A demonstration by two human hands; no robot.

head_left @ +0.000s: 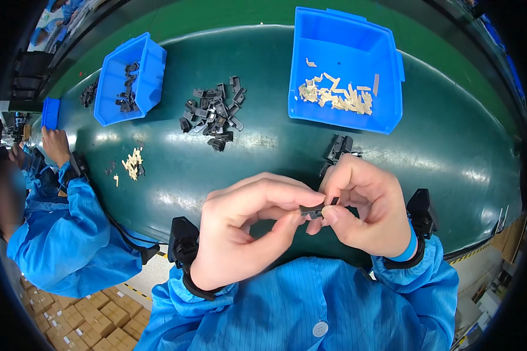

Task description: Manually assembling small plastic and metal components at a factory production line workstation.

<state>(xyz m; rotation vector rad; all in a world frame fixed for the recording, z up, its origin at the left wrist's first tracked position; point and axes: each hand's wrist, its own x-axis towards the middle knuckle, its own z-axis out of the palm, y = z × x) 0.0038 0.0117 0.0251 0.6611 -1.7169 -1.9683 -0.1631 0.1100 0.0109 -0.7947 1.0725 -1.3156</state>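
My left hand (249,225) is closed, pinching a small black plastic part (312,210) between thumb and fingers. Against the part's right end, my right hand (366,202) is also closed, with a small flat black piece (335,200) between thumb and forefinger. Whether the two pieces touch is hidden by the fingertips. Just beyond my right hand lie several black plastic parts (339,146) on the green table. A loose pile of similar black parts (214,111) sits farther off to the left.
A blue bin (396,88) at the back holds cream-coloured strips (339,96). Another blue bin (154,73) at the left contains black parts. Cream pieces (133,164) lie on the green table (263,158). At far left, a co-worker's hand (55,146) touches a small blue bin (50,113).
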